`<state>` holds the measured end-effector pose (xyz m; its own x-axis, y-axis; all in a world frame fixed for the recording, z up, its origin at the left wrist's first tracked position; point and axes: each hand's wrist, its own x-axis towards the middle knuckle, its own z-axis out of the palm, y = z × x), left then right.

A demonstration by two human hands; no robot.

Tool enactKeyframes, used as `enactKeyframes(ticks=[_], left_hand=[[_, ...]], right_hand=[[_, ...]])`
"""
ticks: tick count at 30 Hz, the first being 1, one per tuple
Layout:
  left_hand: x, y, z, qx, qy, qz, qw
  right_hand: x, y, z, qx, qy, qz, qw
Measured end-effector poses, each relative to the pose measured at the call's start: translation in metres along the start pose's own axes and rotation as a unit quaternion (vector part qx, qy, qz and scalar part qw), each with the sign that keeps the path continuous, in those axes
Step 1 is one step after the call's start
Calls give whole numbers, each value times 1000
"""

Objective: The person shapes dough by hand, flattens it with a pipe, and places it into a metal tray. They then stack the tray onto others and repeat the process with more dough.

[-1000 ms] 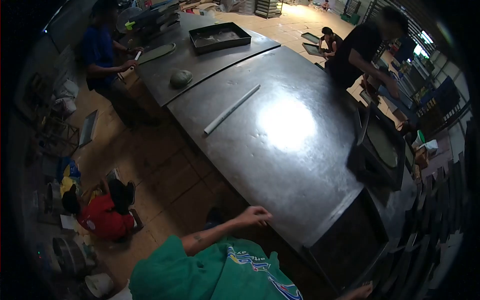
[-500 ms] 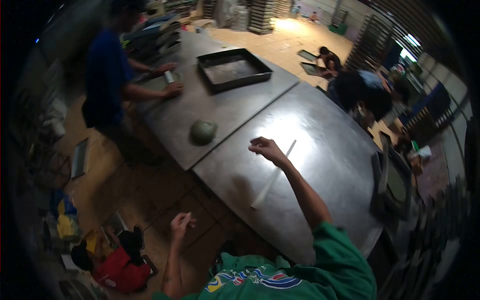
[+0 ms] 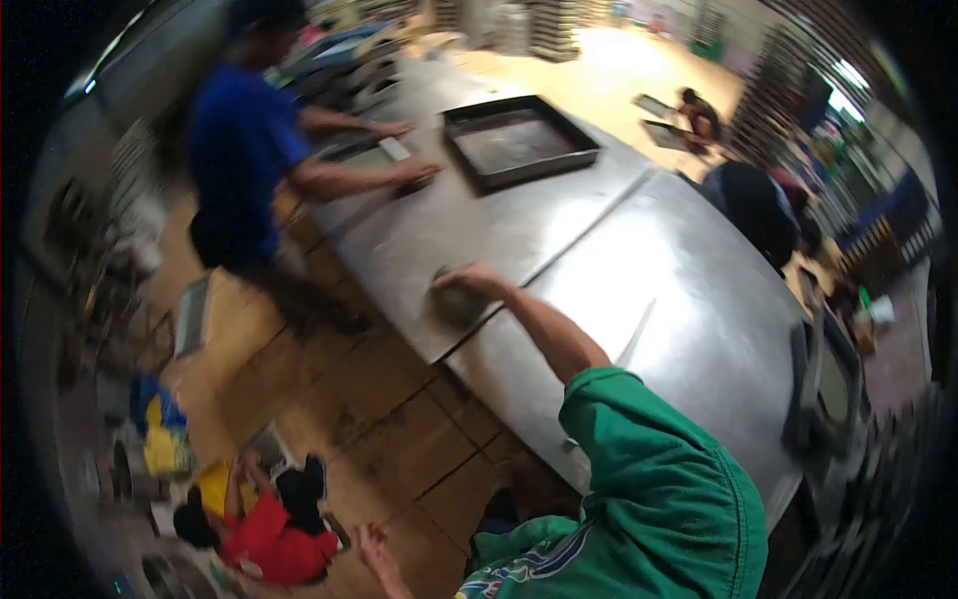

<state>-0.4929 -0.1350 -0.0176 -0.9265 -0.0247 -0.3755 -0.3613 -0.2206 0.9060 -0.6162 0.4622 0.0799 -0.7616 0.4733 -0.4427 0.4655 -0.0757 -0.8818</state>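
My right hand (image 3: 473, 282) reaches across the metal table (image 3: 689, 290) and has its fingers wrapped over a round greenish lump of dough (image 3: 461, 307). The lump sits near the table's front edge, close to the seam between the two tabletop panels, partly hidden under the hand. Below the table edge, my left hand (image 3: 375, 551) hangs low over the floor, fingers loosely apart and holding nothing, a little blurred. A thin pale rod (image 3: 639, 329) lies on the right panel, mostly covered by my right arm and sleeve.
A dark rectangular tray (image 3: 519, 145) stands at the table's far side. Across the left end, a person in blue (image 3: 244, 150) works with both hands. Another person in red (image 3: 274, 544) is low on the floor. More trays (image 3: 828, 384) lean at the right edge.
My right hand has moved left from over the right panel onto the dough lump and closed on it. My left hand has dropped lower. The view has shifted.
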Motion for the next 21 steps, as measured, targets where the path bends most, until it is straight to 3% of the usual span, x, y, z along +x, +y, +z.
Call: enactKeyframes(ticks=[1, 2, 4, 5, 6, 8, 10, 11, 12, 14, 15, 16, 17, 20, 21], left_hand=[[-8, 24, 75, -3, -96, 6, 995], [-21, 49, 143, -8, -186, 13, 982], [-28, 55, 238, -29, -258, 54, 964], [-46, 76, 283, -39, -338, -17, 940], [-67, 91, 311, -48, -411, -90, 906], [-53, 43, 338, 159, -630, -164, 742], [-125, 33, 363, 205, -683, -191, 674], [-157, 27, 370, 219, -679, -226, 663], [-189, 19, 373, 233, -672, -261, 652], [-247, -24, 377, 239, -629, -274, 687], [-277, -45, 374, 219, -619, -297, 693], [-307, -63, 368, 197, -605, -320, 702], [-334, -76, 356, 202, -600, -324, 703], [-377, -97, 332, 233, -599, -367, 672], [-379, -98, 322, 215, -604, -420, 642]], right_hand=[[-54, -15, 1, -67, -10, 4, 998], [-66, 5, 6, -53, -27, -13, 998], [-130, 31, 6, -10, -135, -72, 988], [-173, 36, -1, -43, -150, -46, 987], [-227, 34, -11, -75, -167, -19, 983], [-303, 55, -36, -115, -133, -36, 984], [-389, 91, -73, 14, -13, -60, 998], [-423, 122, -86, 126, 101, -98, 982], [-451, 160, -94, 234, 212, -132, 940], [-484, 252, -89, 165, 509, -124, 836], [-510, 271, -80, 165, 511, -121, 835], [-534, 286, -70, 421, 418, -108, 798], [-555, 294, -62, 649, 294, -85, 697], [-602, 308, -63, 639, 368, -95, 669], [-617, 310, -70, 643, 387, -70, 657]])
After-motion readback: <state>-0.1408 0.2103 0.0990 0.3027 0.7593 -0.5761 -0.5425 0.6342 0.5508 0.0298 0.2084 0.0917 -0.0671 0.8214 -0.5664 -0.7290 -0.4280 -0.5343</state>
